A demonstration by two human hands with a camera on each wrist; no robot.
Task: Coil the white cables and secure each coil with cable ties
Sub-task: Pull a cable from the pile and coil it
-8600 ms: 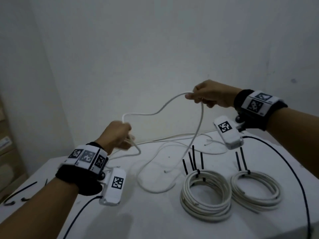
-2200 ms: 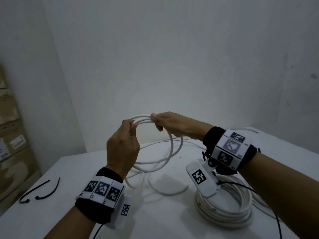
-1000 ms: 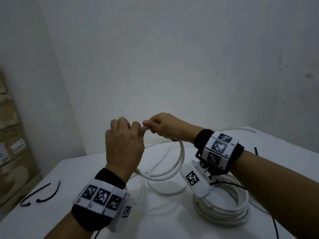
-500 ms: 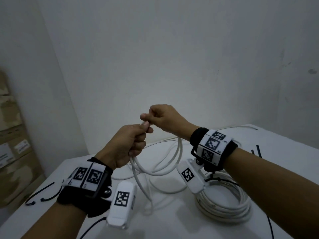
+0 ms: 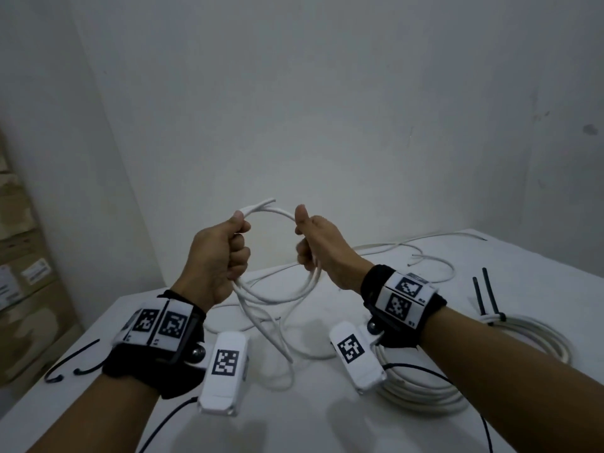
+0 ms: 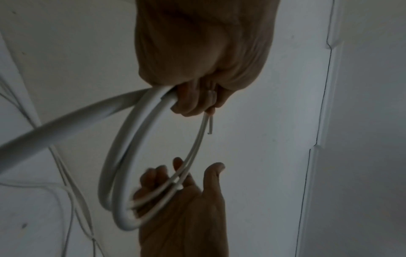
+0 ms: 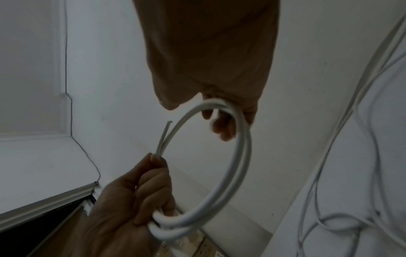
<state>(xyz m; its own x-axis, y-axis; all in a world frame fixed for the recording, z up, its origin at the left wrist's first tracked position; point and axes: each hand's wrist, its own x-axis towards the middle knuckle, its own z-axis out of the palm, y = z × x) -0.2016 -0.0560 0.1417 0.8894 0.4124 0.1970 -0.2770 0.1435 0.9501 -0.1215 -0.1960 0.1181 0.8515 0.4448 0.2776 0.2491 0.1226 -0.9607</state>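
A bare white wall corner backs a white table (image 5: 327, 420), and everything in the head view can be placed from the small coil (image 5: 277, 256) held up above that table. The left hand (image 5: 219, 256) fists round the coil's left side, the cut end (image 5: 261, 204) sticking up past the thumb; the right hand (image 5: 317, 246) curls loosely round its right side with the thumb raised. Loose cable (image 5: 408, 250) trails from the coil across the table behind and right of it. Right of the coil and nearer the person lie two finished coils; the one farther right (image 5: 529, 331) has its black cable tie (image 5: 483, 295) in plain sight. Left of the coil, two black ties (image 5: 72, 364) lie on the table.

From the left wrist, the left hand (image 6: 197, 69) clamps two thick turns where they cross, and beyond it the right hand (image 6: 184, 200) cradles the far side with fingers only partly closed.

From the right wrist, the coil (image 7: 230, 165) passes under the right hand's fingers (image 7: 222, 128), while the left hand (image 7: 131, 200) grips the overlapped turns opposite.

The cable looks light, smooth and springy enough to hold a round loop, so it will probably try to open out. The crossing point in the left fist seems the best place to hold, with the right hand sliding along to feed new turns.
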